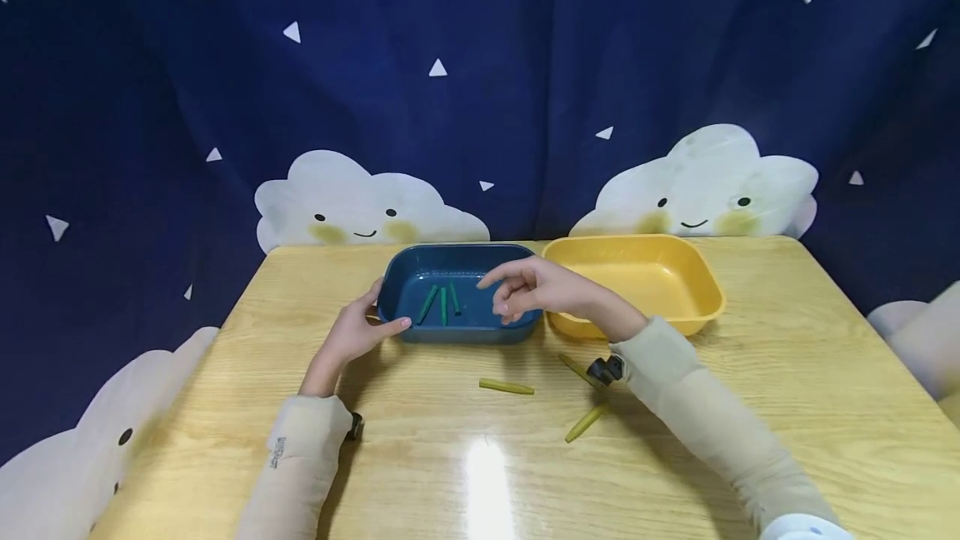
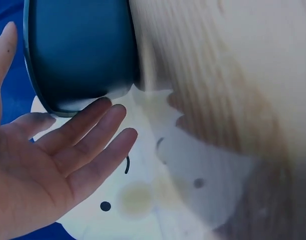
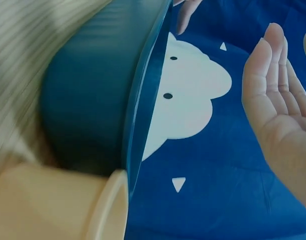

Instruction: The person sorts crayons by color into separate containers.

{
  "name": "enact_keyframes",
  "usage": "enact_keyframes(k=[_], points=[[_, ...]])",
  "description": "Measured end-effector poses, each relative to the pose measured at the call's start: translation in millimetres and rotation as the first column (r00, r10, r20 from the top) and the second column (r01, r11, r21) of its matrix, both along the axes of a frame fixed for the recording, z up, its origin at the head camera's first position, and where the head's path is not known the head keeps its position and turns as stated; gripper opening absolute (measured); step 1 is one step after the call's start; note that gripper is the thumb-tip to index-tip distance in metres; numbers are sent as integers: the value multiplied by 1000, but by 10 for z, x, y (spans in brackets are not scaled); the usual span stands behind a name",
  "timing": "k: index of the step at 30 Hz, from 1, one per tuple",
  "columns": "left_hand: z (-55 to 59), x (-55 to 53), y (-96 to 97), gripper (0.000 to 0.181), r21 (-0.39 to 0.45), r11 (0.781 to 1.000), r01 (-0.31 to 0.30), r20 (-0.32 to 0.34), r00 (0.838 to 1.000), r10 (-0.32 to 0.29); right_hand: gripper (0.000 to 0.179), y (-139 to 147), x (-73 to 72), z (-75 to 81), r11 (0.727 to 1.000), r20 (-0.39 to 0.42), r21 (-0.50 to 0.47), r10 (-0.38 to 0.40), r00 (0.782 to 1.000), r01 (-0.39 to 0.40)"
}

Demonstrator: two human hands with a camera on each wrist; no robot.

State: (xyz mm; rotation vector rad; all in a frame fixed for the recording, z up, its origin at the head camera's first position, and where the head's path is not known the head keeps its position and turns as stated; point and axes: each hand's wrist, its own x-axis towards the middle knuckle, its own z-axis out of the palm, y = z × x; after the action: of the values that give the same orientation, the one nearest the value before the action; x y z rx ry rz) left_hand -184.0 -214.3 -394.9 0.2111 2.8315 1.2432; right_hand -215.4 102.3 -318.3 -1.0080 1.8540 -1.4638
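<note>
A blue plastic basin (image 1: 465, 335) stands at the back middle of the table with three green crayons (image 1: 443, 307) lying in it. At its left end is my left hand (image 1: 356, 330), thumb by the front rim and the other fingers along the outer side. In the left wrist view those fingers are extended, tips close to the basin wall (image 2: 82, 55). My right hand (image 1: 528, 287) hovers over the basin's right part, fingers loosely bent, nothing held. The right wrist view shows its palm (image 3: 288, 125) bare, off to the side of the basin.
A yellow basin (image 1: 708, 302) stands right beside the blue one, partly behind my right forearm. On the wooden table in front lie a yellow crayon (image 1: 506, 387) and two more yellow crayons (image 1: 585, 423) below my right wrist. A dark blue cloud-print curtain (image 1: 480, 107) hangs behind.
</note>
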Motion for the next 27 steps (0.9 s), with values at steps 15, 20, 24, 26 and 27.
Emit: enact_keyframes(k=[15, 20, 24, 26, 27], points=[[242, 348, 225, 23, 140, 990, -14, -442, 894, 75, 32, 563, 201, -48, 976, -25, 6, -216, 976, 217], [458, 518, 430, 7, 219, 973, 75, -464, 885, 36, 31, 751, 241, -112, 959, -26, -24, -282, 959, 281], [621, 637, 552, 7, 204, 968, 149, -490, 871, -31, 30, 949, 282, -144, 944, -61, -37, -330, 942, 328], [654, 675, 574, 8, 194, 967, 168, -498, 866, -51, 28, 1039, 300, -154, 941, -70, -53, -336, 939, 333], [662, 690, 579, 8, 187, 967, 175, -502, 863, -59, 28, 1082, 310, -158, 939, -70, -59, -341, 937, 338]])
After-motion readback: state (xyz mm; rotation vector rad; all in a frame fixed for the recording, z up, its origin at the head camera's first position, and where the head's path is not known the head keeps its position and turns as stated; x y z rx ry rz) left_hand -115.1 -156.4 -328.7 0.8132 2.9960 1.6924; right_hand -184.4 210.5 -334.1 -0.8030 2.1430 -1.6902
